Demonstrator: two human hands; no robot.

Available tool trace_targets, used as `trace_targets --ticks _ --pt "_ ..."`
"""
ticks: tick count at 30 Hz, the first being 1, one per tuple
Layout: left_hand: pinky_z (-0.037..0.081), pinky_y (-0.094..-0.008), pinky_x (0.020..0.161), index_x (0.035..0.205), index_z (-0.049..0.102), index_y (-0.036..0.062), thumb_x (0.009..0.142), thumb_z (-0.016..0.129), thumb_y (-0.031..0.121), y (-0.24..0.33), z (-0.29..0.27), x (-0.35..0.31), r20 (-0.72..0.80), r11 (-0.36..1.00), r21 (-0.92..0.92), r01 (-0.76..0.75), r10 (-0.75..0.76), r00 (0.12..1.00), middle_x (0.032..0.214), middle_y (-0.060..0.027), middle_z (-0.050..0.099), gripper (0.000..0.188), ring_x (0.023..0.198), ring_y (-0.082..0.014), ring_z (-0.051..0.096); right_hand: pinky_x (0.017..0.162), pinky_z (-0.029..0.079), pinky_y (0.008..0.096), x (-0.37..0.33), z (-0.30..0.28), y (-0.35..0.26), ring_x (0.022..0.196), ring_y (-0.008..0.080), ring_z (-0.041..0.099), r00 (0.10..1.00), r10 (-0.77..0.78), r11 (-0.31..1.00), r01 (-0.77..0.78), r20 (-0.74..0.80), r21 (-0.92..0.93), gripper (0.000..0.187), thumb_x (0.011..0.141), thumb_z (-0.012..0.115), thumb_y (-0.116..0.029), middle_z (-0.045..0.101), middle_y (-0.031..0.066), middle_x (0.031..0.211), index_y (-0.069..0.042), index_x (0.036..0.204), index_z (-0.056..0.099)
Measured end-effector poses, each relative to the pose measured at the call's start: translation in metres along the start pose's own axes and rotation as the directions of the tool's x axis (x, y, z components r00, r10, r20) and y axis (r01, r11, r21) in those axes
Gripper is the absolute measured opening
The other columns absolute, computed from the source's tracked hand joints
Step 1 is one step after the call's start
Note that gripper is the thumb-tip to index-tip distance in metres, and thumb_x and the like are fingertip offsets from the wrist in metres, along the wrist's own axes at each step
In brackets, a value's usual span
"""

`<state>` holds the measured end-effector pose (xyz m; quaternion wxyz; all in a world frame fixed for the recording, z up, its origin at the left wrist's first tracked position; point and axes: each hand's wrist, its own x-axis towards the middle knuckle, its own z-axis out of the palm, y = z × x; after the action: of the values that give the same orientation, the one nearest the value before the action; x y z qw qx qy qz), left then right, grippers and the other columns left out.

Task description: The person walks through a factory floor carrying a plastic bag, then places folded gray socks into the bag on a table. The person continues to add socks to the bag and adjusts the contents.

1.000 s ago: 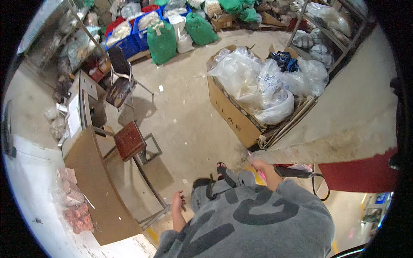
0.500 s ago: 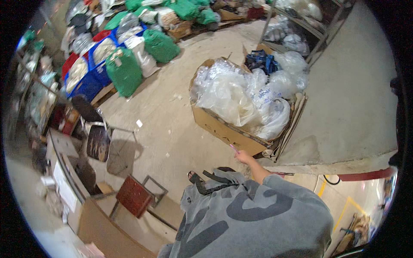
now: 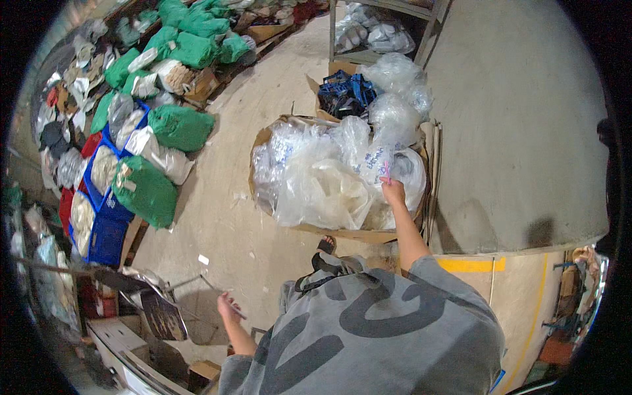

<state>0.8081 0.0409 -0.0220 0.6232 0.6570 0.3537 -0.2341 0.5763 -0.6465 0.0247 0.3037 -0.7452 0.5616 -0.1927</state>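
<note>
My right hand [image 3: 393, 191] is closed around a thin pink stick-like object [image 3: 387, 172], perhaps a pen; its kind is not clear. It hovers over the right side of a large cardboard box [image 3: 332, 233] heaped with clear plastic bags [image 3: 316, 181], several with blue handwriting. Whether the pink object touches a bag cannot be told. Low at the left, my left hand [image 3: 228, 308] hangs over the floor, away from the box. A thin dark edge [image 3: 239, 313] shows at its fingers, too small to identify.
Behind the box stands a smaller carton with dark blue plastic pieces [image 3: 349, 92]. A metal shelf [image 3: 378, 8] rises at the back. Blue crates [image 3: 108, 230] and green sacks [image 3: 146, 191] fill the left. A chair [image 3: 161, 313] and desk [image 3: 108, 342] stand low left; flattened cardboard [image 3: 431, 164] leans at the right.
My view has turned, and I am nearer the box. My right hand with the pink object has moved from the box's front edge to above the bags. My left hand has come into view.
</note>
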Motion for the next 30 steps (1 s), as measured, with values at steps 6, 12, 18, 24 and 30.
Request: trace_targets --ticks 6,12,18,24,30 --pt "0.043 -0.0322 0.052 0.124 0.066 0.0114 0.098 0.05 0.039 0.003 0.155 0.002 0.208 0.982 0.179 -0.05 0.012 0.978 0.094 -0.0087 0.057 0.041 0.061 -0.0168 0.049 0.04 0.032 0.0306 0.058 -0.006 -0.041 0.041 0.0122 0.04 0.9 0.314 0.743 -0.431 0.301 0.512 0.027 0.099 0.058 -0.023 0.046 -0.002 0.054 -0.008 0.115 0.075" --pt "0.041 -0.0303 0.051 0.127 0.062 0.0105 0.099 0.053 0.043 0.036 0.232 0.005 0.362 0.935 0.332 -0.124 -0.005 0.932 0.095 -0.0085 0.058 0.044 0.055 -0.013 0.047 0.043 0.029 0.0259 0.077 -0.113 -0.103 0.046 0.0056 0.035 0.975 0.146 0.364 -0.209 0.166 0.908 0.009 0.097 0.068 -0.017 0.049 -0.0065 0.066 -0.013 0.106 0.068" --pt "0.047 -0.0328 0.059 0.149 0.039 0.0105 0.094 0.068 0.053 0.112 0.364 -0.003 0.578 0.816 0.427 -0.389 0.084 0.811 0.109 -0.013 0.062 0.075 0.069 -0.0175 0.056 0.045 0.03 0.0238 0.033 -0.203 -0.116 0.049 0.005 0.036 0.975 0.221 0.012 0.018 -0.021 1.0 0.024 0.094 0.071 -0.016 0.061 -0.0041 0.082 -0.014 0.118 0.066" --pt "0.052 -0.0443 0.095 0.157 0.026 0.0021 0.083 0.079 0.043 0.122 0.466 -0.006 0.86 0.226 0.418 -0.88 0.212 0.463 0.132 -0.024 0.064 0.1 0.116 -0.037 0.064 0.074 0.052 0.032 0.023 -0.196 -0.079 0.078 0.0188 0.061 0.6 0.298 0.719 0.371 -0.742 0.588 0.034 0.097 0.067 -0.016 0.067 0.0053 0.101 -0.004 0.128 0.063" --pt "0.056 -0.0404 0.087 0.135 0.06 -0.0012 0.079 0.074 0.024 0.132 0.448 0.017 0.802 0.365 0.58 -0.729 -0.096 0.59 0.114 -0.019 0.073 0.063 0.1 -0.032 0.072 0.097 0.048 0.0482 0.035 -0.13 -0.098 0.114 0.0432 0.059 0.747 -0.012 0.991 -0.078 -0.665 -0.106 0.041 0.089 0.065 -0.007 0.063 0.0232 0.119 -0.002 0.129 0.062"
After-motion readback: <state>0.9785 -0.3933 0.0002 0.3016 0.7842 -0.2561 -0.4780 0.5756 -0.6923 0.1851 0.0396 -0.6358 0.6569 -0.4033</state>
